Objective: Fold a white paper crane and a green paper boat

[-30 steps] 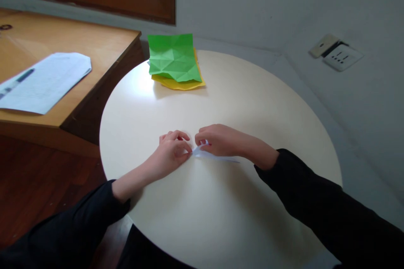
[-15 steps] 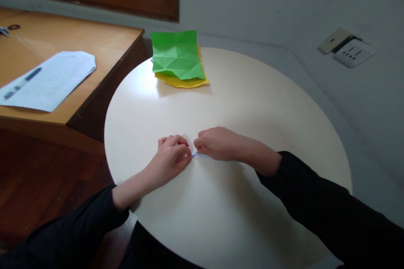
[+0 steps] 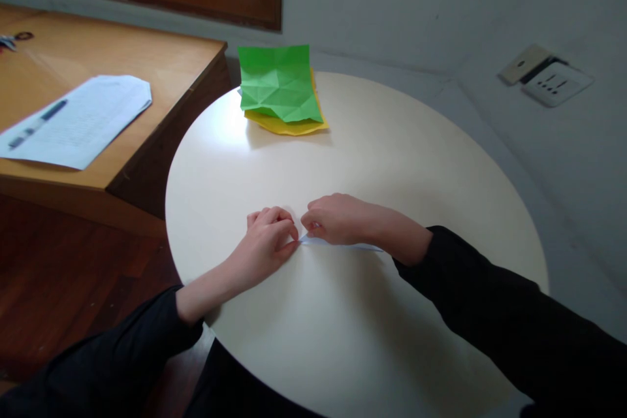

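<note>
Soft daylight from upper left, mild glare, edges a bit soft

I see a bright sheen on the round table (image 3: pixel 392 163) near the green paper (image 3: pixel 279 85), which casts a soft shadow toward me; the printed sheet (image 3: pixel 78 119) at left is blurred, and the floor and sleeves fall dim.

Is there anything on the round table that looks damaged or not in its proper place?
Nothing is spilled or broken. The green paper is heavily creased and lies askew on a yellow sheet at the far edge of the table, overhanging it slightly.
</note>
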The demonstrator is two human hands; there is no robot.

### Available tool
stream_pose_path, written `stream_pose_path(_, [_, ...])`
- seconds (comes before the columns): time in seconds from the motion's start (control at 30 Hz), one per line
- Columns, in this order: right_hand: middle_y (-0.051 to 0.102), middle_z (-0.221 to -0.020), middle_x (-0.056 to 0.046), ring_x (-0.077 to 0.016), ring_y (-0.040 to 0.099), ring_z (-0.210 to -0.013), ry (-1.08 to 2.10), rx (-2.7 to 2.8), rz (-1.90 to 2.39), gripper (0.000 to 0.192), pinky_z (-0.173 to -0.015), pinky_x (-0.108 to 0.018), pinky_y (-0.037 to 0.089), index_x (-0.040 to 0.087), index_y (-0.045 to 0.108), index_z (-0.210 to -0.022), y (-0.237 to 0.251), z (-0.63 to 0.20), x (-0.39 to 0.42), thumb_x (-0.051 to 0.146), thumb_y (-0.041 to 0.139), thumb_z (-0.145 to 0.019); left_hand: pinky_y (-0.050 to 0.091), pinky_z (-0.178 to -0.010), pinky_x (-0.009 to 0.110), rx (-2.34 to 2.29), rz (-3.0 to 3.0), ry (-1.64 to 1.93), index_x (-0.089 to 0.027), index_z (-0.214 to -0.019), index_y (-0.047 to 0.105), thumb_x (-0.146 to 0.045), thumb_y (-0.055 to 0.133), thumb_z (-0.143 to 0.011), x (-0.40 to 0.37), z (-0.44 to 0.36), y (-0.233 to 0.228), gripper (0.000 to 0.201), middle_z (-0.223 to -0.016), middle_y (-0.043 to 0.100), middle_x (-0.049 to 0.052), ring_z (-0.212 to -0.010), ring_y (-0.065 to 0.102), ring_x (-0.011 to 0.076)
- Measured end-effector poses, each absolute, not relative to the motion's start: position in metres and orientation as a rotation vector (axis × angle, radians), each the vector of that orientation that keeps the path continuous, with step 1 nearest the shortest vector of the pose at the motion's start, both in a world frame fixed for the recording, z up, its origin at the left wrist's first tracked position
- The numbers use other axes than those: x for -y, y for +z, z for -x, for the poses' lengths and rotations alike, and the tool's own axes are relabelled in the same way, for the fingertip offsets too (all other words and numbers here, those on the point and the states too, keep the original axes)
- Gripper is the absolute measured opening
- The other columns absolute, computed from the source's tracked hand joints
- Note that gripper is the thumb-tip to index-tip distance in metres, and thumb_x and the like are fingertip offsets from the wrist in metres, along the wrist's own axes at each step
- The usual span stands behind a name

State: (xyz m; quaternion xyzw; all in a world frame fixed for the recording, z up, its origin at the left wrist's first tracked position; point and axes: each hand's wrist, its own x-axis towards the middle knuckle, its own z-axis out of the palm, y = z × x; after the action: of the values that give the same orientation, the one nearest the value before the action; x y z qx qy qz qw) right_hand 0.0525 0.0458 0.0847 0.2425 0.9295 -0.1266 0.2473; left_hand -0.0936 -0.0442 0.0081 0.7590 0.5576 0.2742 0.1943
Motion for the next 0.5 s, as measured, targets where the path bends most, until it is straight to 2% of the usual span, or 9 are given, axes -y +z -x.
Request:
stream_pose_path(0.1, [0.068,-0.085,-0.008,-0.0149,0.056,-0.066,-0.354,-2.524,-0.661,0.022,-0.052,-0.026,0.026,0.018,0.07,-0.082,0.085,-0.052,-0.047,0.019,0.047,-0.083,0.035,-0.08,0.037,-1.563,-2.186,0.789,-0.019,-0.079,0.059,-0.016,0.057,-0.08,0.047,0.095,0.007,0.004,-0.09,0.062,0.003,-0.089,0.055,0.0189])
stream_pose_path(0.23, [0.069,-0.085,-0.008,-0.0155,0.057,-0.067,-0.358,-2.514,-0.652,0.024,-0.053,-0.025,0.027,0.018,0.071,-0.085,0.085,-0.051,-0.048,0.019,0.047,-0.083,0.033,-0.081,0.038,-1.561,-2.397,0.905,-0.021,-0.089,0.064,-0.015,0.053,-0.084,0.053,0.096,0.004,0.013,-0.092,0.062,0.004,-0.082,0.056,0.017])
stream_pose_path(0.37, [0.069,-0.088,-0.009,-0.0163,0.06,-0.071,-0.342,-2.503,-0.658,0.024,-0.054,-0.025,0.029,0.019,0.071,-0.087,0.085,-0.049,-0.048,0.021,0.047,-0.085,0.031,-0.082,0.039,-1.575,-2.678,0.854,-0.021,-0.098,0.063,-0.014,0.048,-0.088,0.056,0.096,0.003,0.019,-0.091,0.064,0.005,-0.081,0.056,0.0179])
stream_pose_path(0.5, [0.07,-0.09,-0.008,-0.0174,0.061,-0.074,-0.331,-2.519,-0.66,0.022,-0.055,-0.026,0.03,0.02,0.07,-0.087,0.084,-0.049,-0.046,0.022,0.049,-0.085,0.03,-0.082,0.038,-1.575,-2.77,0.83,-0.018,-0.089,0.063,-0.015,0.048,-0.089,0.056,0.095,0.004,0.016,-0.09,0.066,0.005,-0.078,0.055,0.0171])
